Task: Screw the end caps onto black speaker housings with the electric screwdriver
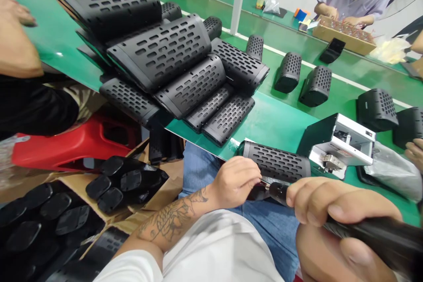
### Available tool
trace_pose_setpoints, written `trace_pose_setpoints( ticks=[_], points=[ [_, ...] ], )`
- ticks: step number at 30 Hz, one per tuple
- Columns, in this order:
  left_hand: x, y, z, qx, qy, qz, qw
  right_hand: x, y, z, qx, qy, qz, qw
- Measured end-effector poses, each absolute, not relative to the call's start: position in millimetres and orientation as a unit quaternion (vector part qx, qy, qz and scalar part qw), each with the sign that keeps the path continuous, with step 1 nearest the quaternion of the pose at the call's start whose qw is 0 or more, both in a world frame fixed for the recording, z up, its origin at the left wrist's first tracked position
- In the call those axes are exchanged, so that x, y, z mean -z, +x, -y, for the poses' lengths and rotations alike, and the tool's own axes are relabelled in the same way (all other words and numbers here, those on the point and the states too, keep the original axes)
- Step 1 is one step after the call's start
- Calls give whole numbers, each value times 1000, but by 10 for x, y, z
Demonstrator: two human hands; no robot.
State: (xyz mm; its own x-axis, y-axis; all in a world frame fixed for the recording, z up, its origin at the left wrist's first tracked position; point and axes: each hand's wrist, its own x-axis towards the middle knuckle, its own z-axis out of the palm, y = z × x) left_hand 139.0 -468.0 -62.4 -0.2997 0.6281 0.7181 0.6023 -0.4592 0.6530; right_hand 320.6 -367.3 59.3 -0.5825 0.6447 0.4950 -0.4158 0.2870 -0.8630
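My left hand [235,181] is closed in a pinch at the near end of a black perforated speaker shell [276,161] that lies at the front edge of the green belt [274,119]. What the fingers pinch is too small to make out. My right hand [330,202] is wrapped round a black electric screwdriver [380,235], whose tip [276,190] points left at the shell's end, just beside my left fingers.
A pile of several black perforated shells [172,61] covers the belt at left. A white and black fixture [340,143] stands right of the shell. Cardboard boxes of black end caps [109,183] sit below left beside a red stool [76,145]. Other people work at left and far right.
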Motion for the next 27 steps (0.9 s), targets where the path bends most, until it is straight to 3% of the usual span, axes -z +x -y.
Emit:
trace_pose_setpoints(
  ticks=[10, 16, 27],
  points=[
    [1146, 1101, 4115, -726, 415, -469, 282, -531, 2822, 3588, -630, -83, 647, 421],
    [1274, 1134, 4026, -760, 382, -440, 289, -319, 2609, 3263, -617, 63, 690, 373],
    [1278, 1164, 4011, -758, 379, -450, 280, -330, 2492, 3299, -640, 56, 688, 339]
  ],
)
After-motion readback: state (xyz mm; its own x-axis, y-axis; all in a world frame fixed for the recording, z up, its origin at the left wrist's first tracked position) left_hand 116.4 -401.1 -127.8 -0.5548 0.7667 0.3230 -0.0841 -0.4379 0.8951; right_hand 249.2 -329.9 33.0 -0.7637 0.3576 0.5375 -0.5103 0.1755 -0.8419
